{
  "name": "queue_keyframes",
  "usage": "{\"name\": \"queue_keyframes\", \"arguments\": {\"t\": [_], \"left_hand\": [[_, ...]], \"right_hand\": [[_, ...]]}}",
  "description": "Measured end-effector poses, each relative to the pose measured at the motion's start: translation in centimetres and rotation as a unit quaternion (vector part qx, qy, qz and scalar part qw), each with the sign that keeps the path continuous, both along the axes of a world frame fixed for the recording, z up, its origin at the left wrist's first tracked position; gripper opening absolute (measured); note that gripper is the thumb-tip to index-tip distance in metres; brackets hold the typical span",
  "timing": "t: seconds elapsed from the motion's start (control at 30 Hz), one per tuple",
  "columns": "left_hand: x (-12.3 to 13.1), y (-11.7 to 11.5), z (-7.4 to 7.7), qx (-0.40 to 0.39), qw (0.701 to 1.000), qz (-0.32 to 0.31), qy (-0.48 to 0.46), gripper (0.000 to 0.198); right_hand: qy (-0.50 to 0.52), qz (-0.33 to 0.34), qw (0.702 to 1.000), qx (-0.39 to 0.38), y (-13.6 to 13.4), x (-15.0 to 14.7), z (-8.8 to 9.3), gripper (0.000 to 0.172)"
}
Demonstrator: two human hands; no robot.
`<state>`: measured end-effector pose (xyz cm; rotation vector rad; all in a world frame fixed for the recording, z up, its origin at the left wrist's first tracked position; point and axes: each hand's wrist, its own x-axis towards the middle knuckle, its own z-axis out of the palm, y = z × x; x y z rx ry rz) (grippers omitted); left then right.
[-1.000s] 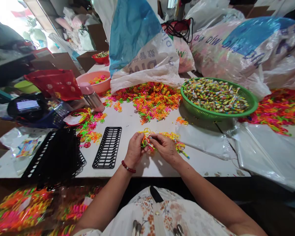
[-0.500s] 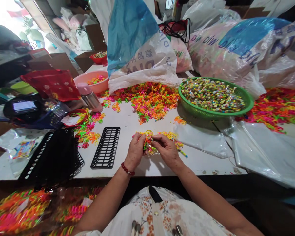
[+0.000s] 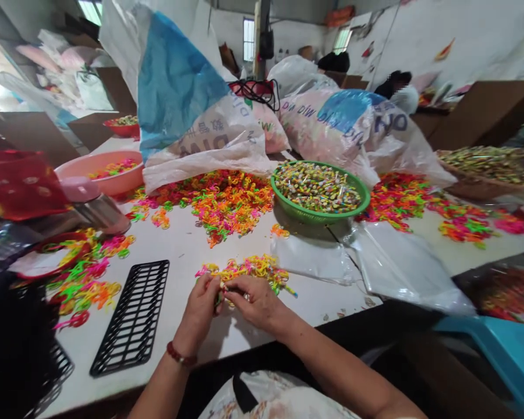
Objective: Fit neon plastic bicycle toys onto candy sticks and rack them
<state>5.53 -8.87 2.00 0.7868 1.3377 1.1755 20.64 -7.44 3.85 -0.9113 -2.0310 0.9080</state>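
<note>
My left hand, with a red bead bracelet at the wrist, is closed in a pinch close above the white table. Its fingertips meet those of my right hand, also closed in a pinch. Something small shows between them, but the fingers hide most of it. Just beyond lies a small heap of yellow, orange and pink plastic pieces, some ring-shaped. A blue-tipped stick pokes out at its right. To the left, a black slotted plastic rack lies flat on the table.
A green basket holds many small wrapped sticks. Clear plastic bags lie at right. A large bright pile spreads beneath a white and blue sack. Black racks, a steel flask and a pink basin stand left.
The view has swung to the right, so the table things appear farther left. My hands stay together; the orange and green pieces seen in my left fingers earlier are now mostly hidden.
</note>
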Motion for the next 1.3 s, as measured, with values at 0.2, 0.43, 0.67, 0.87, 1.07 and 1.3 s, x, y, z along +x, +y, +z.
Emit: {"name": "queue_keyframes", "arguments": {"t": [0.2, 0.43, 0.67, 0.87, 1.07, 1.3], "left_hand": [[-3.6, 2.2, 0.3, 0.018, 0.996, -0.049, 0.072, 0.045], [-4.9, 4.7, -0.2, 0.097, 0.867, -0.026, 0.488, 0.038], [-1.6, 5.4, 1.1, 0.065, 0.94, -0.06, 0.328, 0.04], [-0.5, 7.3, 0.3, 0.073, 0.933, -0.02, 0.353, 0.036], [-3.9, 12.6, -0.9, 0.118, 0.824, -0.056, 0.551, 0.024], [-4.1, 17.8, -2.1, 0.134, 0.741, -0.122, 0.647, 0.021]], "right_hand": [[-0.218, -0.208, 0.951, 0.071, 8.0, 6.2, -0.9, 0.03], [-0.442, -0.266, 0.856, 0.011, 14.8, 10.8, -1.7, 0.031], [-0.285, -0.229, 0.913, 0.181, 10.6, 6.5, -0.8, 0.03], [-0.264, -0.111, 0.929, 0.232, 5.0, 1.7, -0.7, 0.026], [-0.309, -0.215, 0.889, 0.259, 11.3, 8.4, 3.7, 0.031], [-0.416, -0.299, 0.835, 0.203, 17.6, 15.8, 9.3, 0.03]]}}
